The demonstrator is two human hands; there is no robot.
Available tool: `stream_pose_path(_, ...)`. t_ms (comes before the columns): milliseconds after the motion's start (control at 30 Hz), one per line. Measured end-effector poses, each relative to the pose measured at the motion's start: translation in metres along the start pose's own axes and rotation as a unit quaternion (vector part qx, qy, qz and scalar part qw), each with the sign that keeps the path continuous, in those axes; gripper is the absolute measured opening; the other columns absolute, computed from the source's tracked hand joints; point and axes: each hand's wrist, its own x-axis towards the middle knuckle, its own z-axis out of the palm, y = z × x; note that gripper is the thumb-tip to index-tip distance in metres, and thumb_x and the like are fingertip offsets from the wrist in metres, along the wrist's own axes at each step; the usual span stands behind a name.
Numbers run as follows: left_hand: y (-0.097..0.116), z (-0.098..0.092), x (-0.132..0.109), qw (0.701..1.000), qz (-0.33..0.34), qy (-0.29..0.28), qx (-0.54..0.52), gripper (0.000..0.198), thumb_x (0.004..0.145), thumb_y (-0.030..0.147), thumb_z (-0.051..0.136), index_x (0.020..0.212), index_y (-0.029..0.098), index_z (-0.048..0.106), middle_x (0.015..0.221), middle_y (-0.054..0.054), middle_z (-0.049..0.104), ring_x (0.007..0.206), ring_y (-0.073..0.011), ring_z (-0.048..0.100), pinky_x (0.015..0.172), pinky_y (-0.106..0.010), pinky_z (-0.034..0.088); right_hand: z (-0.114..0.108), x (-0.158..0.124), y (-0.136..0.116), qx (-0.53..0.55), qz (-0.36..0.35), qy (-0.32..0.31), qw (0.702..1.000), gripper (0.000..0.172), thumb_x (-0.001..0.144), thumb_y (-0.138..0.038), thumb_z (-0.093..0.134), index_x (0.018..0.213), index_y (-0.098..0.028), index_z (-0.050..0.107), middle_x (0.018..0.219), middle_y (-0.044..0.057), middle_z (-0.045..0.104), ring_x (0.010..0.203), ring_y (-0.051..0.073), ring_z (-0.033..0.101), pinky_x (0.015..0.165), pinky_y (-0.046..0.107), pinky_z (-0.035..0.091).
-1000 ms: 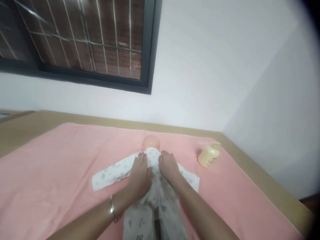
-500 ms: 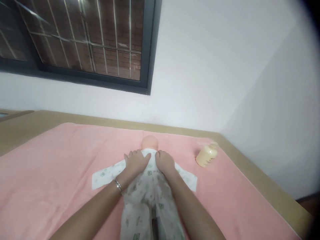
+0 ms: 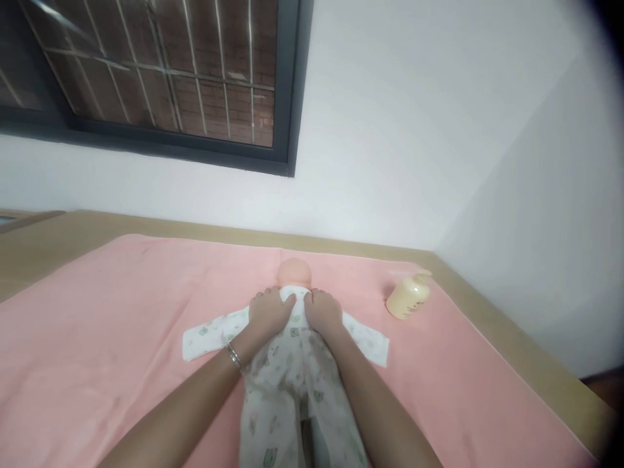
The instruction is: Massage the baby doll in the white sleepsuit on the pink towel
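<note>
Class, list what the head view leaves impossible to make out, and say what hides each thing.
All in the head view:
Doll's head: no face visible; only the smooth crown shows.
Garment, at the shoulders: covered by the left hand and right hand.
Garment's leg ends: cut off by the bottom edge.
Bottle markings: too small and blurred to read.
Window: cut off by the top and left edges.

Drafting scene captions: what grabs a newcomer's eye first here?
Likely the white-clad doll, lying mid-frame, with the left hand and right hand over its shoulders. Then the pale yellow pump bottle, farther right on the pink cloth. The dark-framed window stands out upper left.
</note>
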Motion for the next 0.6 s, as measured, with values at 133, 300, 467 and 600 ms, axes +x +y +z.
stream_pose_path(133, -0.0014, -0.0007, 0.0014, 1.0, 0.003, -0.016, -0.012, 0.053, 0.086, 0.055, 0.032, 0.098, 0.013, 0.062, 0.103, -0.016, 0.066, 0.095, -0.0289, 0.061, 0.08, -0.036, 0.041, 0.0, 0.0018, 0.0009, 0.021, 0.002, -0.009, 1.0, 0.042, 0.095, -0.031, 0.026, 0.099, -0.013, 0.064, 0.101, 0.015, 0.067, 0.094, 0.026, 0.061, 0.078, 0.034, 0.04)
stream_pose_path(300, -0.0031, 0.0002, 0.002, 1.0, 0.009, -0.011, -0.019, 0.052, 0.086, 0.055, 0.032, 0.1, 0.014, 0.061, 0.105, -0.015, 0.066, 0.096, -0.0298, 0.061, 0.08, -0.038, 0.041, 0.002, 0.0021, 0.0039, 0.036, 0.0, -0.016, 0.999, 0.044, 0.095, -0.032, 0.024, 0.101, -0.014, 0.064, 0.103, 0.014, 0.067, 0.095, 0.026, 0.06, 0.079, 0.035, 0.04)
stream_pose_path(467, -0.0041, -0.0018, 0.0008, 1.0, 0.011, -0.007, -0.006, 0.055, 0.086, 0.057, 0.033, 0.101, 0.013, 0.061, 0.103, -0.016, 0.066, 0.097, -0.0301, 0.061, 0.081, -0.037, 0.041, 0.0013, 0.0046, 0.0071, 0.047, -0.022, -0.023, 0.998, 0.046, 0.096, -0.035, 0.022, 0.102, -0.014, 0.063, 0.103, 0.014, 0.067, 0.094, 0.026, 0.06, 0.078, 0.034, 0.041)
stream_pose_path(600, -0.0033, -0.0065, -0.0045, 0.999, 0.034, 0.021, 0.003, 0.053, 0.089, 0.053, 0.031, 0.101, 0.012, 0.062, 0.102, -0.016, 0.066, 0.097, -0.0301, 0.06, 0.083, -0.039, 0.042, -0.0048, 0.0002, 0.0048, 0.037, -0.026, 0.001, 0.999, 0.047, 0.097, -0.033, 0.021, 0.102, -0.013, 0.064, 0.101, 0.015, 0.067, 0.094, 0.026, 0.061, 0.081, 0.036, 0.041)
